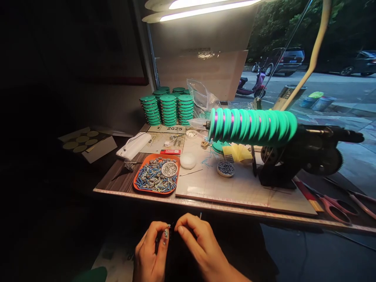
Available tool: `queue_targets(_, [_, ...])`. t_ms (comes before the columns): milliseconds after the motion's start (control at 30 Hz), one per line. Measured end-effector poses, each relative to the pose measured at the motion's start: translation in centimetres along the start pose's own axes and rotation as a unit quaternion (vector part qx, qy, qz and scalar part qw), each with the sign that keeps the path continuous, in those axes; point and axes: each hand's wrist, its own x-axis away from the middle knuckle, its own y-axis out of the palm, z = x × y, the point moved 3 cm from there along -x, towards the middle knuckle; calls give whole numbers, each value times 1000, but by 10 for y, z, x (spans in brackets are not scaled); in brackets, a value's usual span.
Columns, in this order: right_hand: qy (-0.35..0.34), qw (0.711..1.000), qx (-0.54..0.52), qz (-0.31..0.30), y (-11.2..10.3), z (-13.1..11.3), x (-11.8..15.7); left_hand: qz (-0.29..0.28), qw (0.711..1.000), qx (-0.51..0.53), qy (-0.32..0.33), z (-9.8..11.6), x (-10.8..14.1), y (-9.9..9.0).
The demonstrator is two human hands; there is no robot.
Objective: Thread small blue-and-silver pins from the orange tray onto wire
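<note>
My left hand [151, 248] is below the table's front edge, thumb and forefinger pinched together at a tiny shiny piece too small to name. Close beside it, my right hand [199, 241] also has its thumb and forefinger together; what they hold cannot be made out. A thin dark tip pokes up behind the right hand's fingers. Nearest to both hands on the table is an orange tray [157, 192] of small blue and grey cylindrical pieces. Inside it sits a round white dish [169, 175] of tiny silvery parts.
A row of green foam spools [252, 125] sits on a geared winding machine [305, 156] at right. More green spools [167, 107] are stacked behind. A dish of dark beads [225, 169], a white round lump [188, 160], a white case [134, 145] and scissors [335, 207] lie about.
</note>
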Motion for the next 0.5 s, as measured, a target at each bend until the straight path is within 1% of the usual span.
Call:
queue_targets(100, [34,999,-11,4,-1,0,-1,-7,1000,0,-3,-3,0,0])
queue_targets(300, [80,996,27,18,0,3,-2,-19,1000,3,-20,-3,-2,1])
queue_targets(400, [81,995,49,20,0,3,-3,-20,999,-2,-28,0,-3,0])
queue_targets(500, [63,995,75,23,-1,2,-2,-13,999,8,-43,-1,-2,1])
